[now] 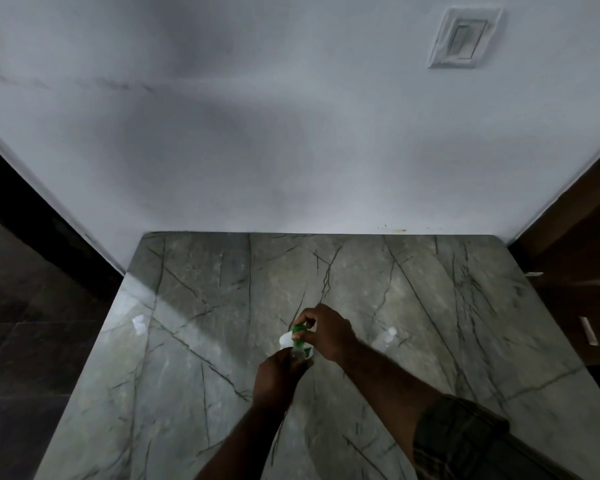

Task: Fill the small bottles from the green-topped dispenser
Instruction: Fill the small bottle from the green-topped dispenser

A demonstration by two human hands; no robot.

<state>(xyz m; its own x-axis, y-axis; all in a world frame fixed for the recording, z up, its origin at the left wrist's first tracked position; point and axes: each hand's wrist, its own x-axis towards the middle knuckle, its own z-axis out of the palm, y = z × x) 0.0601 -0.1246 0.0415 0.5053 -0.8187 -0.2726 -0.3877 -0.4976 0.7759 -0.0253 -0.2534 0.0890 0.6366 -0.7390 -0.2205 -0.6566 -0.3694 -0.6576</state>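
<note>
We see both hands meet near the middle of the marble-patterned table (194, 306), reaching forward from the near edge. The right hand (328, 332) comes in from the lower right, its forearm bare and a dark checked sleeve (461, 441) rolled up near the elbow. Its fingers (307, 320) curl down and pinch the green top of the dispenser (298, 330), thumb on the near side. The left hand (278, 377) comes up from below, back of the hand toward us, clenched around something directly under the dispenser. We catch only a sliver of clear material at its upper edge, apparently a small bottle (297, 356), though we cannot tell for sure because the hand hides most of it.

The dispenser's white body shows just left of the right thumb, tilted over the left hand's grip. Whether liquid is flowing, or how full either vessel is, we cannot tell: the light is dim and the hands cover the openings.

To the right, well apart from the hands, a clear small bottle with a white cap (388, 337) is on the table, its contents unreadable. On the left side a small pale object (138, 323) sits alone; we cannot make out what it is. Behind the table rises a pale wall (291, 116) bearing a switch plate (463, 38) at upper right. Nothing lies between the hands and the other items.
</note>
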